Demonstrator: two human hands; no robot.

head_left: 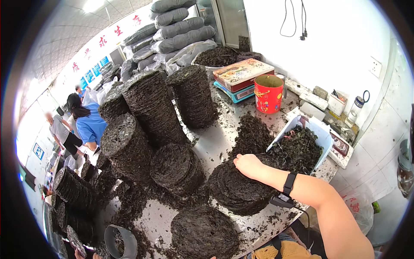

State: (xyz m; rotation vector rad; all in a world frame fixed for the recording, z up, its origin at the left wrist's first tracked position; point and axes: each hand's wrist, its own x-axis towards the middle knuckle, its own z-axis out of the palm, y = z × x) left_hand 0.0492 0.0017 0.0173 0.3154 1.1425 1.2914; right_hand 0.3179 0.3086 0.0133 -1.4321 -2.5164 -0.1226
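My right hand (248, 165) rests curled on top of a low stack of dark, round dried seaweed cakes (235, 192). Its fingers are closed, and what they pinch is hidden beneath them. Only a fingertip of my left hand (213, 257) shows at the lower edge, beside another round seaweed cake (204, 233) lying flat. To the right of my right hand, a light-blue plastic bin (324, 144) holds loose dark seaweed scraps with a few reddish bits. A heap of loose seaweed (252, 136) lies just beyond the hand.
Tall seaweed stacks (153, 108) stand on the scrap-strewn metal table (159, 218). A red bucket (268, 95) and a blue scale (235, 93) under a flat box are at the back. A grey container (121, 242) and another person's hand (79, 254) are lower left.
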